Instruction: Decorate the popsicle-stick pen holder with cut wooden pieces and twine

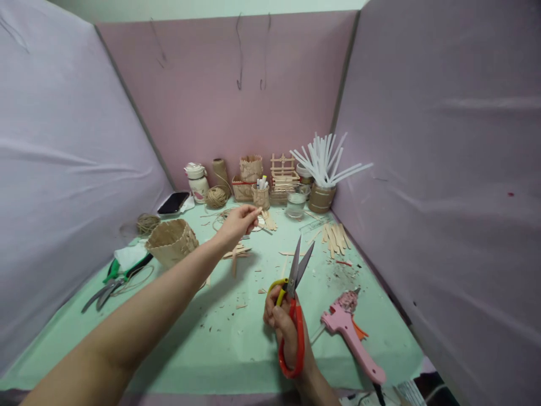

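My right hand (pixel 287 330) holds a pair of scissors (pixel 295 282) with red and yellow handles, their blades apart and pointing up and away. My left hand (pixel 240 223) is stretched out over the middle of the table, thumb and fingers pinched together. Something small and pale may be at its fingertips, but I cannot make it out. Just beyond that hand lie flat wooden sticks (pixel 269 221). Under and beside my left wrist is another small pile of wooden sticks (pixel 237 252). A woven-looking tan basket (pixel 172 242) stands left of my forearm.
A pink glue gun (pixel 355 338) lies at the right front, near scattered scraps. Wooden sticks (pixel 336 239) and a pot of white glue sticks (pixel 322 197) are behind it. Green-handled pliers (pixel 112 285) lie left. Twine (pixel 216 197), a phone (pixel 173 203) and a glass bowl (pixel 296 203) stand farther back.
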`<state>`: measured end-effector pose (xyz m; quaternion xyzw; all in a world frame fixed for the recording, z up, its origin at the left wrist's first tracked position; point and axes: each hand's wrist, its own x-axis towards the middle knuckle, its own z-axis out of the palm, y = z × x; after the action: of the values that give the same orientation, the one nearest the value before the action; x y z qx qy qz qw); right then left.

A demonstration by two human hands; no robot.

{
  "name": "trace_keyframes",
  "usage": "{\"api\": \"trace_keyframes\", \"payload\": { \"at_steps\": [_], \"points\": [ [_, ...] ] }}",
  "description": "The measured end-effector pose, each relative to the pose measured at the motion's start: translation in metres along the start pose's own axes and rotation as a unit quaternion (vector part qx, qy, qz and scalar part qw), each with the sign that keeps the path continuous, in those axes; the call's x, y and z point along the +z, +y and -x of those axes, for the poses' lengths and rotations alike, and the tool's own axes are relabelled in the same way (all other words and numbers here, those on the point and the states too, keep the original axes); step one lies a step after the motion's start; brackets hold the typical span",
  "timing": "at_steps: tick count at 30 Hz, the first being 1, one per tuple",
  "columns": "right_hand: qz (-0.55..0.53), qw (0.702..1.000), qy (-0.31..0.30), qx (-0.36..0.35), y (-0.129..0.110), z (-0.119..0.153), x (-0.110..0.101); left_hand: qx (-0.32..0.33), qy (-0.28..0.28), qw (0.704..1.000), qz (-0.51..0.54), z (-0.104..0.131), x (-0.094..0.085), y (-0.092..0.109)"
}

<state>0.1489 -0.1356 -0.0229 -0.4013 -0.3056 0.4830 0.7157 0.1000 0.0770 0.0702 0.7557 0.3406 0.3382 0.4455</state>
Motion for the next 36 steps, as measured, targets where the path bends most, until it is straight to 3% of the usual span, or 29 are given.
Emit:
{"api": "trace_keyframes", "payload": {
  "at_steps": [2, 5, 8, 11, 15, 18, 23, 32, 36],
  "points": [
    [0.023, 0.999, 0.006, 0.026, -0.009, 0.009, -0.003, -0.099, -0.04, 0.982, 0.158, 0.044, -0.004, 0.004],
    [0.071, 0.994, -0.006, 0.078, -0.018, 0.027, -0.009, -0.201, -0.016, 0.935, 0.292, 0.106, -0.006, 0.003],
    [0.113, 0.986, -0.026, 0.116, -0.023, 0.048, -0.016, -0.252, 0.012, 0.895, 0.368, 0.15, 0.001, -0.003],
    [0.149, 0.972, -0.063, 0.173, -0.029, 0.069, -0.02, -0.272, 0.023, 0.874, 0.403, 0.175, 0.012, -0.008],
    [0.245, 0.938, -0.073, 0.233, -0.039, 0.087, -0.018, -0.27, 0.018, 0.878, 0.395, 0.191, 0.022, -0.012],
    [0.34, 0.91, -0.073, 0.226, -0.046, 0.092, -0.013, -0.276, 0.009, 0.88, 0.386, 0.197, 0.024, -0.014],
    [0.418, 0.867, -0.133, 0.235, -0.051, 0.093, -0.006, -0.293, 0.017, 0.879, 0.377, 0.203, 0.025, -0.014],
    [0.462, 0.845, -0.128, 0.238, -0.05, 0.085, 0.009, -0.261, 0.008, 0.914, 0.312, 0.208, 0.024, -0.017],
    [0.495, 0.82, -0.129, 0.257, -0.054, 0.083, 0.014, -0.252, -0.003, 0.918, 0.306, 0.211, 0.021, -0.019]
  ]
}}
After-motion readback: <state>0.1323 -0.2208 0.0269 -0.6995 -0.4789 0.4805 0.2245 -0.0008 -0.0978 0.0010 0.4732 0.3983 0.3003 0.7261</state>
